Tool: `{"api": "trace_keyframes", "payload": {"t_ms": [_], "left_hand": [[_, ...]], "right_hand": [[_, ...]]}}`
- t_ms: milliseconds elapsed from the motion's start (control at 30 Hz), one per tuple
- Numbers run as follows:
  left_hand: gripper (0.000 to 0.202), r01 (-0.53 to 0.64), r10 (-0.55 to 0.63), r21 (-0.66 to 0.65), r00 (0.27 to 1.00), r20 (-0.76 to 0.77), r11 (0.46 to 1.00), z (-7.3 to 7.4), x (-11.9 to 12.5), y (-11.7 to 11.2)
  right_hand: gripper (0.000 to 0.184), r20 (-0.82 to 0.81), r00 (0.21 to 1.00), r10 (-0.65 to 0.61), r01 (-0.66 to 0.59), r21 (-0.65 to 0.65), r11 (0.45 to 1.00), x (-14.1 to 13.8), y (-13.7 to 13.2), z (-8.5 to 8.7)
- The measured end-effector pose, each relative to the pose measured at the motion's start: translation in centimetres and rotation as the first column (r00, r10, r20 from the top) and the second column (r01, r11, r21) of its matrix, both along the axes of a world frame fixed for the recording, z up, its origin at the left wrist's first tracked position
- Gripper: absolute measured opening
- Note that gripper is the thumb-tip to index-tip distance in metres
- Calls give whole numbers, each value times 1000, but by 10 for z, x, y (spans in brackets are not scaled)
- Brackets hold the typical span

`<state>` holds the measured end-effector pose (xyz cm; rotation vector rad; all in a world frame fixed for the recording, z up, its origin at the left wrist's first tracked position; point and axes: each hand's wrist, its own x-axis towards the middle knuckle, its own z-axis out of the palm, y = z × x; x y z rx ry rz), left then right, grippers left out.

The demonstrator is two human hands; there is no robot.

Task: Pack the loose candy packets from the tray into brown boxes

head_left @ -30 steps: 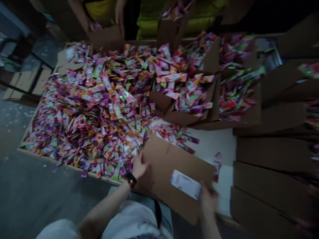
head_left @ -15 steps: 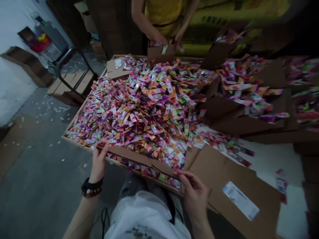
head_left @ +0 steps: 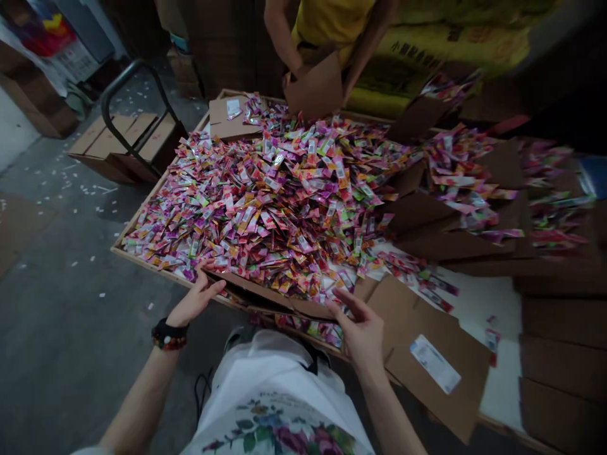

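Observation:
A folded cardboard box (head_left: 270, 297) spans the space between my two hands at the table's near edge, seen almost edge-on with a dark gap along its length. My left hand (head_left: 196, 298) grips its left end, thumb on the near side and fingers behind. At the right end, my right hand (head_left: 359, 325) has thumb and fingers around the cardboard. Just beyond lies a large heap of small colourful packets (head_left: 265, 202). To the right of my right hand lies another flattened cardboard box (head_left: 408, 316) with a white label (head_left: 435, 363).
The low-rimmed table (head_left: 156, 268) carries open boxes filled with packets (head_left: 469, 183) on the right. Across it, a person in yellow (head_left: 327, 25) handles a cardboard box (head_left: 315, 88). A trolley (head_left: 107, 101) with cartons stands left; yellow sacks (head_left: 441, 50) are stacked behind.
The cardboard box between my hands has opened slightly, showing a dark gap. Across the table, the other person's box has been lifted and tilted. My view has shifted a little.

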<state>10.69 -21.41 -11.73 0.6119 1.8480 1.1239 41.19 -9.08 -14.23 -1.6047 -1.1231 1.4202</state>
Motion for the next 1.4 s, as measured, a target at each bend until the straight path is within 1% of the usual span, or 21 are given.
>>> {"api": "trace_keyframes", "payload": {"t_ms": [133,267,333,367,467,533,567,633,700,733,767,833,900,933,1000,1100,1167,1233,1267,1300,1400], "left_hand": [[62,22,-20,28,997,-78,999,34,1,13],[38,-237,264,141,938,-226,961,48,11,20],[37,-291,310,106,913,-266,951,36,27,24],[40,-247,255,66,929,-267,967,27,37,27],[55,86,-85,-3,982,-170,996,1,64,32],[61,191,-190,21,981,-37,981,-12,67,31],[62,162,-165,44,984,73,986,-16,64,29],[67,77,-98,79,946,308,994,-25,51,24],[72,161,-177,74,869,461,984,-36,40,20],[72,244,-242,56,857,455,968,-43,38,20],[70,313,-294,16,875,385,950,-50,37,21],[63,345,-332,-84,933,141,935,-65,36,29],[56,302,-311,-111,947,-80,947,-75,30,44],[51,326,-339,-111,933,-124,939,-76,23,52],[33,512,-528,-141,842,-112,847,-65,4,71],[18,804,-856,-294,489,-169,518,-22,-14,97],[38,900,-956,-340,209,-207,271,6,-1,106],[84,927,-978,-364,10,-208,86,17,30,104],[106,913,-980,-407,-48,-194,36,15,47,99],[124,878,-978,-478,-70,-195,33,7,64,93],[140,758,-948,-621,-11,-318,200,-29,88,77]], "right_hand": [[58,46,996,-74,74,-13,997,13,-5,33],[51,128,990,58,-54,-30,998,24,-26,64],[50,145,982,121,-105,-116,988,22,-38,55],[53,143,985,99,-79,-138,987,19,-43,44],[68,130,991,-15,27,-90,996,8,-51,7],[72,126,988,85,-89,30,996,5,-52,-7],[73,127,965,229,-242,95,966,6,-52,-10],[79,160,797,583,-604,190,774,12,-49,-12],[86,210,582,786,-813,155,561,20,-44,-12],[86,227,531,816,-847,105,522,22,-40,-14],[84,243,528,814,-845,63,530,21,-37,-15],[77,337,610,717,-772,53,633,14,-30,-19],[75,544,649,532,-684,111,721,-1,-23,-19],[79,662,619,423,-656,140,742,-9,-19,-18],[97,829,484,280,-684,159,712,-23,-11,-14],[114,900,290,325,-864,100,493,-29,-7,-15],[96,886,195,421,-954,71,293,-22,-10,-22],[72,853,152,499,-982,71,177,-13,-15,-33],[66,834,152,531,-984,75,164,-10,-17,-37],[62,814,161,559,-982,73,176,-10,-19,-41],[59,725,212,656,-967,58,249,-22,-15,-45]]}}
